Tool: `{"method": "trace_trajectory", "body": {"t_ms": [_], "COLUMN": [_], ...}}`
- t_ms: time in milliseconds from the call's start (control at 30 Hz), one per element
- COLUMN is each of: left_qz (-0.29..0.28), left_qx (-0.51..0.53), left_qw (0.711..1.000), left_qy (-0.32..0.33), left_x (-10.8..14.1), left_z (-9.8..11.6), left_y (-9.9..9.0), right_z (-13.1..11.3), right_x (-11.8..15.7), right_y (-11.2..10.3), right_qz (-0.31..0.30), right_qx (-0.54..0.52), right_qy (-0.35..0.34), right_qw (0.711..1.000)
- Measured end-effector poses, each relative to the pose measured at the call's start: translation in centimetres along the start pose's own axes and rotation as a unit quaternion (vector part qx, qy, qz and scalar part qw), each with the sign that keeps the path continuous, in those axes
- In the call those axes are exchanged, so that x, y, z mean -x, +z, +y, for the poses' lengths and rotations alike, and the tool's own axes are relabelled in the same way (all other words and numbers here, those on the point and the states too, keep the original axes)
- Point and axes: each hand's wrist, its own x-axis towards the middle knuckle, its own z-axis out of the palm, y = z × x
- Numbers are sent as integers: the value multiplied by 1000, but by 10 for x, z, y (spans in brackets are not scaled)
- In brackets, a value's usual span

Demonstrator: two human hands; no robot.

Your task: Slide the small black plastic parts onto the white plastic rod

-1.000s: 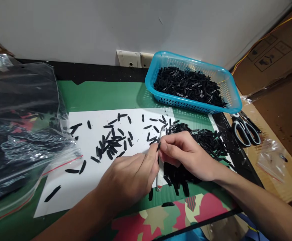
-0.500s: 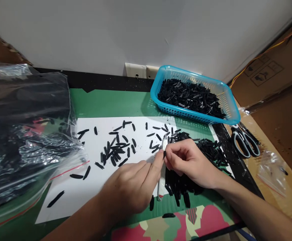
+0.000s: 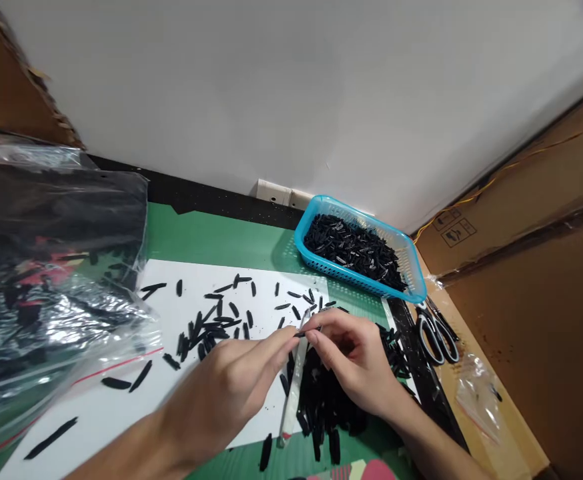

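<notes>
Between my two hands, above the paper, is a small black strip (image 3: 300,335). My left hand (image 3: 239,373) pinches its left end between thumb and forefinger. The fingertips of my right hand (image 3: 354,360) close on its right end. Beneath them a narrow white wrapped stick (image 3: 292,403) lies slantwise on the white paper (image 3: 106,417). A dense heap of black strips (image 3: 324,397) sits to the right of the stick, partly covered by my right hand. Looser black strips (image 3: 216,328) are scattered over the paper on the left.
A blue plastic basket (image 3: 354,272) full of black pieces stands at the back against the wall. On the left lies a large clear zip bag (image 3: 56,267) with dark contents. Scissors (image 3: 436,337) and a small plastic bag (image 3: 479,397) lie on cardboard at right.
My view has tilted up and shifted, so the scene sits lower. The black strip, mostly hidden between the fingers before, now shows lengthwise between both hands' fingertips.
</notes>
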Motion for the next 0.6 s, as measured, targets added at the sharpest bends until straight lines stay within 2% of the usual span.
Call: {"method": "trace_trajectory", "body": {"t_ms": [67,133,233,267,333,367,400,433,500,533,600], "left_qz": [-23,-55,-104,-113,-119,-120,-122,-126,-137,-143,-152], "left_qx": [45,110,245,289,365,398,431,462,516,534,554], "left_qw": [997,984,933,910,862,837,808,776,712,688,660], "left_qy": [-63,-133,-243,-276,-330,-356,-383,-409,-456,-470,-484], "left_x": [-1,-4,-10,-12,-17,-19,-21,-23,-26,-27,-28], "left_z": [3,7,15,17,21,22,23,24,25,26,28], "left_y": [0,-2,-6,-8,-12,-14,-16,-18,-20,-20,-18], "right_z": [1,2,4,5,9,12,15,17,18,17,9], "right_x": [1,0,-6,-8,-13,-16,-18,-19,-19,-17,-12], "right_y": [1,-3,-22,-32,-52,-61,-69,-75,-76,-71,-54], "right_qz": [22,45,137,191,309,352,365,366,344,321,248], "right_qx": [74,156,283,315,366,387,409,421,418,402,346], "right_qy": [-51,-130,-242,-252,-218,-189,-163,-147,-144,-158,-200], "right_qw": [996,978,918,895,850,831,821,817,828,843,882]}}
